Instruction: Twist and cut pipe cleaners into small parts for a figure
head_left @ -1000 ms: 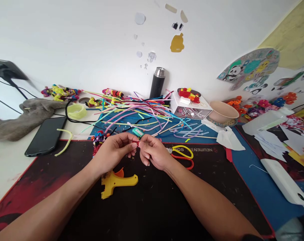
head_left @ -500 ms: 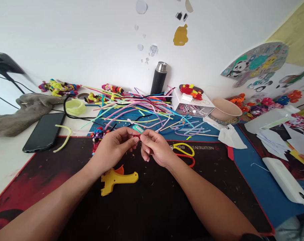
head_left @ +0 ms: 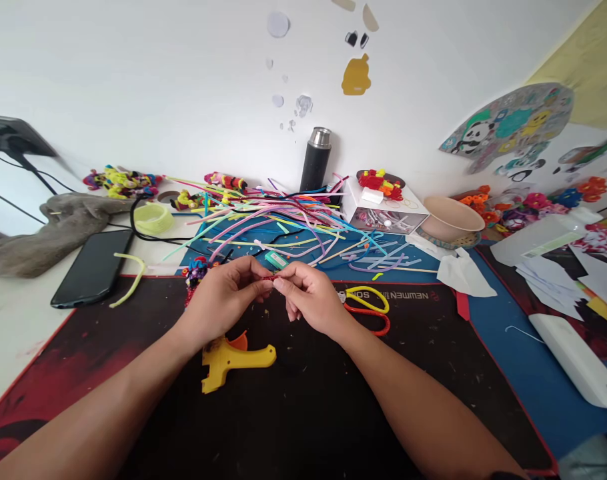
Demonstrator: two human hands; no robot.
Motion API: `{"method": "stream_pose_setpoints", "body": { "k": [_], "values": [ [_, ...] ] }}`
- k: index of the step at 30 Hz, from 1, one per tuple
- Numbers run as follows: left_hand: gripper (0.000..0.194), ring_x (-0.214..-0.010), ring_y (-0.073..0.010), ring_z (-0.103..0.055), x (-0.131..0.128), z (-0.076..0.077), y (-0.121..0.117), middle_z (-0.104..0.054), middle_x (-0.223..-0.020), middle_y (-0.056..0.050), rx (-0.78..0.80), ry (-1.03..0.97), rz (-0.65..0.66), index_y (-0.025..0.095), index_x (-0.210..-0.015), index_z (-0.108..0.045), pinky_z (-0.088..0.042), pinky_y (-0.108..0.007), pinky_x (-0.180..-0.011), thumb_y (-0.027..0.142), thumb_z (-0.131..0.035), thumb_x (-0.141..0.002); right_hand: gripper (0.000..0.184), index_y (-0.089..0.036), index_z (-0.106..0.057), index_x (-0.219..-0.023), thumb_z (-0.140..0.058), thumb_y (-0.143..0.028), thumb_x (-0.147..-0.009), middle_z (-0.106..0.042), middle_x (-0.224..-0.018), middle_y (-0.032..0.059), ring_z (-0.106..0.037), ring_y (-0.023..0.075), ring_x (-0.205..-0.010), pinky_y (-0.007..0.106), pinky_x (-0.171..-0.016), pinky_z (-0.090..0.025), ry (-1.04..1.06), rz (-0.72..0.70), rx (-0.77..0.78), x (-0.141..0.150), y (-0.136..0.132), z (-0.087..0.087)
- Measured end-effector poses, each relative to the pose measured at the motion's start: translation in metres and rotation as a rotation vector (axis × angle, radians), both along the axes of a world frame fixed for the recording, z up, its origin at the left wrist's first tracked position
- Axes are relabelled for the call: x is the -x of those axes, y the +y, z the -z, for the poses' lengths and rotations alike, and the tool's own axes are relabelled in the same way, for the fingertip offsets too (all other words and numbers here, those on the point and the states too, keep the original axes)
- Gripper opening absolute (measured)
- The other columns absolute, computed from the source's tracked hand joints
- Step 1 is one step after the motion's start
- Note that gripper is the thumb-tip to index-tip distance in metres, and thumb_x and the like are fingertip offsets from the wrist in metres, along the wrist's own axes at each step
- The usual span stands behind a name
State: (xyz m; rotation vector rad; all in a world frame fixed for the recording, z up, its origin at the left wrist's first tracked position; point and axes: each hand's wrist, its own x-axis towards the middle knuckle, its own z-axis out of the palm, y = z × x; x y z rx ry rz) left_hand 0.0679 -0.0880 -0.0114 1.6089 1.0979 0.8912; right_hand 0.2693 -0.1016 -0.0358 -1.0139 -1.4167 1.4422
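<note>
The left hand (head_left: 226,297) is pinching a small red piece (head_left: 268,278) in its fingers, this piece is running roughly sideways between the two hands, and the right hand (head_left: 313,297) is gripping its other end, both hands being equally near

Have brought red piece (head_left: 268,279) a little nearer to green packet (head_left: 275,260); have also folded right hand's (head_left: 314,298) lower fingers (head_left: 292,310) slightly more inward.
</note>
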Motion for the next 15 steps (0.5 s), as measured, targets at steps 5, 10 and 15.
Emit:
{"method": "stream_pose_setpoints", "body": {
  "k": [5, 10, 15],
  "values": [
    [0.028, -0.069, -0.0190, -0.067, 0.002, -0.001, 0.000, -0.073, -0.080, -0.002, -0.005, 0.036, 0.001, 0.020, -0.087, -0.072, -0.053, -0.030, -0.066, 0.048, -0.079, -0.091, 0.019, -0.023, -0.060, -0.097, -0.066, -0.041, -0.100, -0.056, -0.053, -0.0102, -0.054, 0.0112, -0.040, 0.022, -0.044, -0.040, -0.032, -0.014, -0.023, 0.000, -0.002, -0.001],
    [0.042, -0.077, -0.0222, -0.072, 0.006, -0.002, 0.006, -0.079, -0.090, -0.005, 0.043, 0.028, 0.041, 0.020, -0.107, -0.078, -0.058, -0.032, -0.071, 0.058, -0.080, -0.090, 0.020, -0.023, -0.060, -0.095, -0.066, -0.042, -0.100, -0.057, -0.054, -0.0091, -0.056, 0.0115, -0.041, 0.022, -0.044, -0.041, -0.075, 0.027, -0.001, 0.000, -0.001, -0.001],
    [0.053, -0.090, -0.0261, -0.074, 0.024, -0.018, 0.015, -0.083, -0.108, -0.009, -0.102, 0.203, -0.153, 0.021, -0.122, -0.077, -0.057, -0.034, -0.079, 0.065, -0.072, -0.092, 0.032, -0.023, -0.060, -0.092, -0.070, -0.052, -0.096, -0.053, -0.053, -0.0103, -0.055, 0.0114, -0.040, 0.023, -0.044, -0.040, -0.083, 0.109, 0.011, -0.003, 0.001, -0.006]
  ]
}}
